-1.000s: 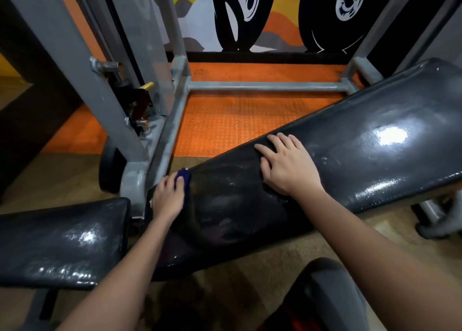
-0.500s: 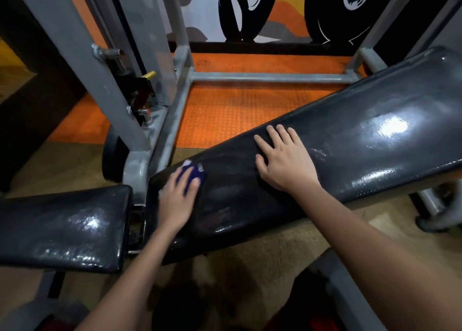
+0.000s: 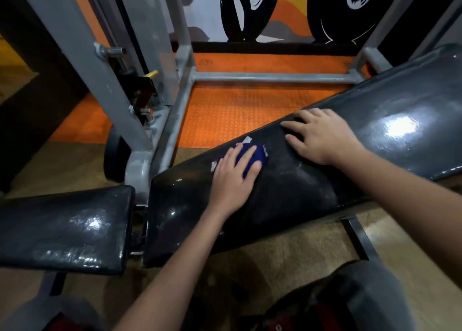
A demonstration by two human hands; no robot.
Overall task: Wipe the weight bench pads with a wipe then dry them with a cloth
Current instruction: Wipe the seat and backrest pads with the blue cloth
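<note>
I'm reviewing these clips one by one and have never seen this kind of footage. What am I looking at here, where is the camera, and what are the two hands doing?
There is no robot here: the camera sits on a person's head, looking forward and down at their own arms. In front of them is a gym weight bench with a long inclined back pad and a separate seat pad, both black and shiny, on a grey steel frame over an orange floor mat. The left hand presses a blue cloth flat against the back pad with straight fingers. The right hand rests open on the same pad, higher up, holding nothing.
</note>
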